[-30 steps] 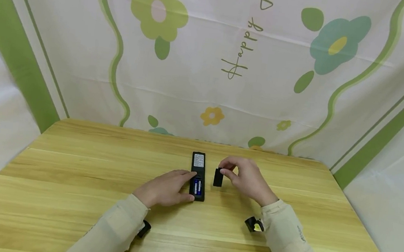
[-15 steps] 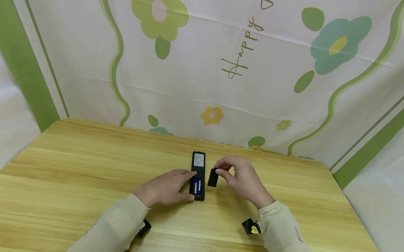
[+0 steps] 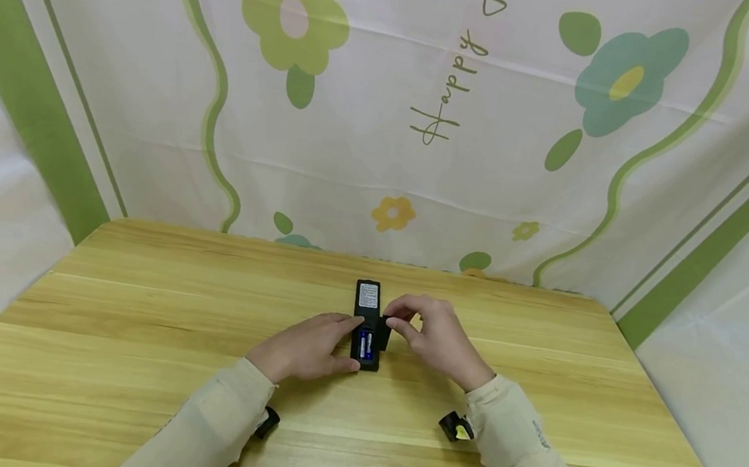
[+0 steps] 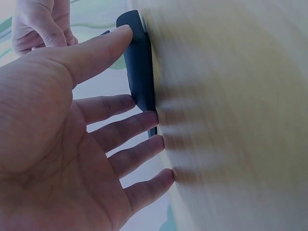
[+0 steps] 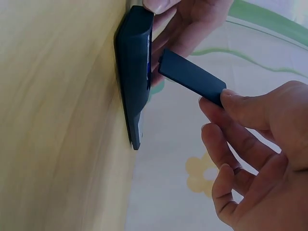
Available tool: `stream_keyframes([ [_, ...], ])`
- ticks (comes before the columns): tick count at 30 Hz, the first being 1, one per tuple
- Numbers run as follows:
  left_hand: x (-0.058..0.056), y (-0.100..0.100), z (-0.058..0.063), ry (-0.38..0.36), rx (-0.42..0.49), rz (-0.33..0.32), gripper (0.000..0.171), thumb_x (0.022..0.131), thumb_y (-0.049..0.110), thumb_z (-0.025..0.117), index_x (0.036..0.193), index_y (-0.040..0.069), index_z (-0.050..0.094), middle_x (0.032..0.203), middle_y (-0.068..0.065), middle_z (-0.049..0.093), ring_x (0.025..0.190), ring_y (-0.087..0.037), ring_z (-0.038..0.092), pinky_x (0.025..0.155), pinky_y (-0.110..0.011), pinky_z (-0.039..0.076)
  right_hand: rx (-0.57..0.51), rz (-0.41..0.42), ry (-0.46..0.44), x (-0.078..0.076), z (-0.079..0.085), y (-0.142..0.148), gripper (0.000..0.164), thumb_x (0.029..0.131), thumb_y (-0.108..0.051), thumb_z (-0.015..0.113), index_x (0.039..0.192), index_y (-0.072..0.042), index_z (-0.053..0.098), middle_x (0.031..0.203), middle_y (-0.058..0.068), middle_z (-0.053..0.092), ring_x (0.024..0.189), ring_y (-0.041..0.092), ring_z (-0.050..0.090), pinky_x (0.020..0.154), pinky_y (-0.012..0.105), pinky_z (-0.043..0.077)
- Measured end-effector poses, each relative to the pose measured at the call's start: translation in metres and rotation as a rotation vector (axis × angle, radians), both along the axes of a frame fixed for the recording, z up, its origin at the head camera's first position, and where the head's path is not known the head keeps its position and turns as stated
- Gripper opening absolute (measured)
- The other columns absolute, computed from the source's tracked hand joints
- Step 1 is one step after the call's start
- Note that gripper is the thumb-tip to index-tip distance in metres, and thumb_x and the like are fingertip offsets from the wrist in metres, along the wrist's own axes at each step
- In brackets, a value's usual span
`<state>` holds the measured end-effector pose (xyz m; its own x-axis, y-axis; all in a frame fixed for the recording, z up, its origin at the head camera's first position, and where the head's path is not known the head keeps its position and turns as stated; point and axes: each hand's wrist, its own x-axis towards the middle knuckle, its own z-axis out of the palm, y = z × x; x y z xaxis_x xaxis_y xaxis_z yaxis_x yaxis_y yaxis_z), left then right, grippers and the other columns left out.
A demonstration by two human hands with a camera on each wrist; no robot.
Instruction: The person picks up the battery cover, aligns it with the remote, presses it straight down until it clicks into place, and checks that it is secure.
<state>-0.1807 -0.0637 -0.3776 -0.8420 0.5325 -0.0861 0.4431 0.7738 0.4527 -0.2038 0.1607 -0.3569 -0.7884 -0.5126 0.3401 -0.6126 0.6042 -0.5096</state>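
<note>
A black remote control lies back side up on the table, its battery compartment uncovered with blue batteries inside. My left hand rests along its left side. The thumb touches the near end and the index fingertip the edge farther up, while the other fingers reach down to the table in the left wrist view. My right hand pinches a thin black battery cover at one end between thumb and fingers. In the right wrist view the cover is tilted, its free end close to the remote's open compartment.
The wooden table runs back to a white curtain printed with flowers. A black wrist strap shows at the left sleeve, and a black wrist device at the right sleeve.
My right hand has moved left with the battery cover, from beside the remote to overlapping its right edge in the head view. The left hand and the remote stay in place.
</note>
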Motion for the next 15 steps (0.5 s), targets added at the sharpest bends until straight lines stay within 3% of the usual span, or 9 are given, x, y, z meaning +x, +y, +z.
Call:
stream_keyframes([
  [15,0.0012,0.0000,0.0012,-0.001,0.020,-0.008,0.071,0.089,0.041,0.062,0.145,0.007,0.035,0.142,-0.015,0.041,0.130,-0.030,0.038,0.106,-0.045,0.032,-0.033,0.026,-0.065,0.0035,-0.0044,-0.0064,0.011,0.087,-0.012,0.067,0.097,-0.014,0.070,0.089,-0.010,0.066,0.079,0.002,0.058,0.068,0.040,0.051],
])
